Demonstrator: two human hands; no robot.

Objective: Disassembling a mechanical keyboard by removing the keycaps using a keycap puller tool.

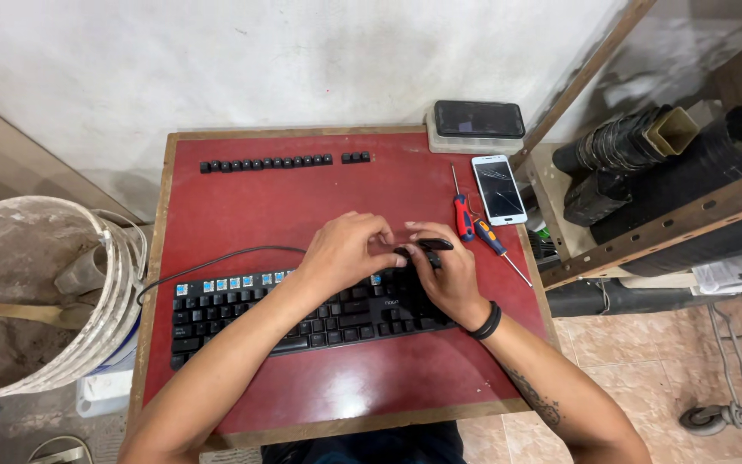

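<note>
A black mechanical keyboard [242, 314] lies on a small red table [302, 198]; its top row is stripped, showing several blue switches. My left hand [345, 249] rests over the keyboard's upper middle, fingers curled toward the right hand. My right hand [444, 271] holds a small black tool [429, 245] at the keyboard's upper right, next to the left fingertips. A row of removed black keycaps [285, 161] lies along the far side of the table.
Two screwdrivers [474, 228] lie right of my hands, beside a white phone with a cracked screen [498, 189]. A dark phone rests on a pale box [477, 125] at the far right corner. A dirty bucket [36, 292] stands left; wooden shelving [672, 215] stands right.
</note>
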